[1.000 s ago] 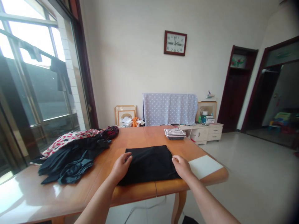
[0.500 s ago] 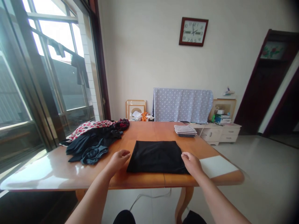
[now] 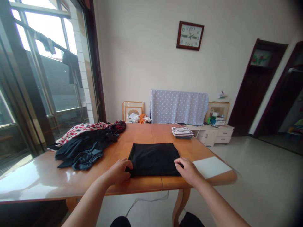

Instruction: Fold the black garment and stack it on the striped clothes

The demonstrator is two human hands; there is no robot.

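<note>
Head view is showing both forearms reaching up from the bottom edge toward the middle of the frame, where a folded black cloth (image 3: 153,158) is lying flat on the wooden table (image 3: 146,134). At lower centre-left, the left hand (image 3: 118,171) is resting palm-down with its fingers curled over the cloth's near left corner, gripping that corner lightly. At lower centre-right, the right hand (image 3: 188,170) is lying palm-down with its fingertips pressing on the cloth's near right corner; whether it is pinching the fabric or only resting on it cannot be told. The cloth is sitting between the two hands, stretching away from them toward the far side of the table. Just right of the right hand, a white board (image 3: 211,166) is lying near the table's edge. In the left-middle of the frame, a heap of dark clothes (image 3: 82,149) is sprawling beside a red and white spotted garment (image 3: 79,129). Beyond the cloth, right of centre, a folded striped pile (image 3: 182,132) is sitting on the table. At upper centre-right, a wall clock (image 3: 190,35) is hanging.
</note>
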